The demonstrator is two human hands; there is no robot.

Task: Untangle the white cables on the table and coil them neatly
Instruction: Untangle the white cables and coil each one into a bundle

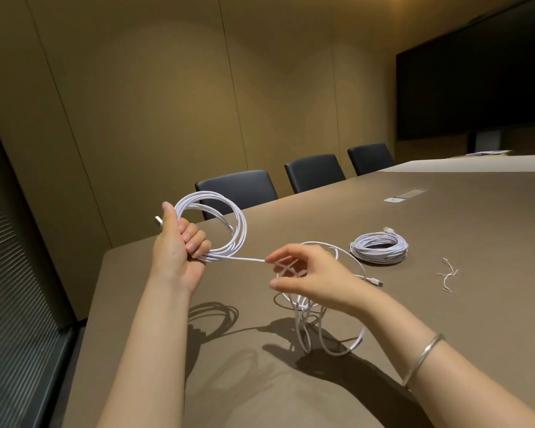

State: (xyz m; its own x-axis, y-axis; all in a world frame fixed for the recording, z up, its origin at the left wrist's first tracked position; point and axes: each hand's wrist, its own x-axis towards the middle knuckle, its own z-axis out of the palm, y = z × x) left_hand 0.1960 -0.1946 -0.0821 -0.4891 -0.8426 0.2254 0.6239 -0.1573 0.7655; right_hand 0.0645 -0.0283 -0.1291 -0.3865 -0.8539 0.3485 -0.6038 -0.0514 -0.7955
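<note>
My left hand (pixel 179 242) is raised above the near-left corner of the brown matte conference table (pixel 445 304), fingers curled tight around a half-wound coil of thin white cable (pixel 226 220). The coil stands roughly upright in my fist, its ring facing me and leaning a little to the right, several turns lying together. A short silver plug end (pixel 158 221) sticks out to the left behind my thumb.

From the bottom of the coil one taut straight strand (pixel 247 258) runs almost level to the right, dipping very slightly, into my right hand (pixel 309 276). That hand pinches the strand between thumb and forefinger, with the other fingers loosely curled; a thin silver bangle (pixel 423 356) sits on the forearm.

Below and behind the right hand the loose remainder of the white cable (pixel 322 332) hangs in irregular tall loops whose lower ends rest on the tabletop, crossing one another; I cannot tell how they are knotted. Its white connector (pixel 374 281) lies flat on the table, pointing right.

Farther right, well apart from my hands, a finished flat coil of white cable (pixel 379 248) lies on the table, neat and round, its plug tip poking up toward the far edge. Near it to the right are two small white twist ties (pixel 448 273), bent and crossed.

Three black padded chairs (pixel 238 188) stand along the far side, and a large dark wall screen (pixel 476 78) fills the upper right.
</note>
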